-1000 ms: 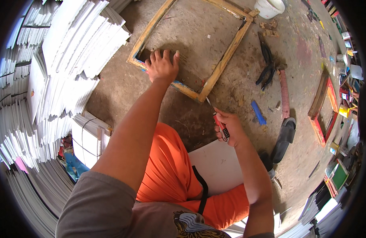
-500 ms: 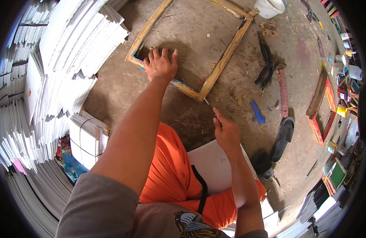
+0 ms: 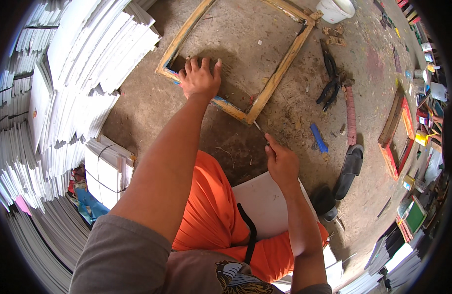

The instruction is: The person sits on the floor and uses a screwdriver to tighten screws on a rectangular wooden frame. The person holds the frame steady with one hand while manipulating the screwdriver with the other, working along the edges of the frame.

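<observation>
"One wooden frame (image 3: pixel 281 72): where does it lie?"

"Flat on the stained floor (image 3: pixel 297 105), ahead of the person, one corner pointing toward the right hand (image 3: pixel 284 164)."

"And the state of the fingers?"

"Left hand (image 3: pixel 201 84): fingers moderately spread, laid across the frame's near bar. Right hand: fingers closed around a thin-shafted tool (image 3: pixel 258 127), its handle hidden in the grip. The shaft reaches the near corner; whether its tip touches the wood cannot be told."

"What lies at right?"

"Black-handled pliers (image 3: pixel 329 81), near a pink-wrapped handle (image 3: pixel 351 112), with a blue piece (image 3: pixel 319 138) closer to the person."
</observation>
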The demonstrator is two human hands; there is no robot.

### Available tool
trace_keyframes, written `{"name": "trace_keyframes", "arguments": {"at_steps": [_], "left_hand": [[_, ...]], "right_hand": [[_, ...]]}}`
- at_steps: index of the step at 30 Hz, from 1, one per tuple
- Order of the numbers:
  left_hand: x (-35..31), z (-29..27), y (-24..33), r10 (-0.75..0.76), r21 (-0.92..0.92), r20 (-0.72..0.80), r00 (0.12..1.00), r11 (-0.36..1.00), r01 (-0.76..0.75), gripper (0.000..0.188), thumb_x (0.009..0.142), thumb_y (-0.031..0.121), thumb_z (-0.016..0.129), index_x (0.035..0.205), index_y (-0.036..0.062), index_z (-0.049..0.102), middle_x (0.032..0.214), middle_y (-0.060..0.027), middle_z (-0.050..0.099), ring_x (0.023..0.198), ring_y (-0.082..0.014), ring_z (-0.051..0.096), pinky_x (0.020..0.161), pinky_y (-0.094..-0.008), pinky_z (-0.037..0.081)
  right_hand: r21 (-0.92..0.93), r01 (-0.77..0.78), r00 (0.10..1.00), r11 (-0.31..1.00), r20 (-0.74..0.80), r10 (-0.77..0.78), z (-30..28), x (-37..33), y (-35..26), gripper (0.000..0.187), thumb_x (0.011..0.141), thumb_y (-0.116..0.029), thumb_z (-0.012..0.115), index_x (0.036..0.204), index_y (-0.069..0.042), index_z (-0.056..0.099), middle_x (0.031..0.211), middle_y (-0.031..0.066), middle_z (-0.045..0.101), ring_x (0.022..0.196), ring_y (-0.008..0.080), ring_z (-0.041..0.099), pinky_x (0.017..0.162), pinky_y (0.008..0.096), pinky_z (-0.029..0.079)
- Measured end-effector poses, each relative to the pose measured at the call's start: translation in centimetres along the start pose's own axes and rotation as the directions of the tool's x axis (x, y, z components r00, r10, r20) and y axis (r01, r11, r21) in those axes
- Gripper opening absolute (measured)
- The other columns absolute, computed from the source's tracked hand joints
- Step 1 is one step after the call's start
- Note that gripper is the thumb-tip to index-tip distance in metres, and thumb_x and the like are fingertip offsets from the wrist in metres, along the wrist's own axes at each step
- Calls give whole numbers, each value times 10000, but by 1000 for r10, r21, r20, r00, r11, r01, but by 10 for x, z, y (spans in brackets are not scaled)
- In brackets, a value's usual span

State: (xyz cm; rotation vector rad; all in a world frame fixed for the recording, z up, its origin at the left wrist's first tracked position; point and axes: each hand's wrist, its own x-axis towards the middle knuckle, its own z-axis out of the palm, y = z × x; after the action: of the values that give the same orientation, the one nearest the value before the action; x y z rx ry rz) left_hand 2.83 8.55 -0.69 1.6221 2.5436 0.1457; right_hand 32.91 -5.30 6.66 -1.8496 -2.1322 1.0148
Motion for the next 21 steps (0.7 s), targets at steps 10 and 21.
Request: {"name": "trace_keyframes", "arguments": {"at_steps": [10, 21], "left_hand": [[-1, -2, 1, 3, -22, 1, 1000, 1000, -3, 655, 1078, 652, 399, 1426, 147, 629, 1534, -169, 525, 1498, -340, 420, 1219, -550, 298], [-2, 3, 3, 9, 25, 11, 1000, 1000, -9, 635, 1077, 648, 397, 1434, 173, 623, 1546, -155, 519, 1501, -337, 412, 1201, -553, 301]], "right_hand": [[-99, 4, 1000, 995, 14, -3, -3, -1, -6, 397, 1030, -269, 662, 1426, -275, 684, 794, 135, 703, 716, 336, 718, 652, 479, 565], [-568, 89, 975, 818, 220, 46, -14, 6, -34, 520, 1001, -195, 622, 1519, -216, 582, 812, 169, 716, 738, 385, 736, 670, 513, 602]]}}
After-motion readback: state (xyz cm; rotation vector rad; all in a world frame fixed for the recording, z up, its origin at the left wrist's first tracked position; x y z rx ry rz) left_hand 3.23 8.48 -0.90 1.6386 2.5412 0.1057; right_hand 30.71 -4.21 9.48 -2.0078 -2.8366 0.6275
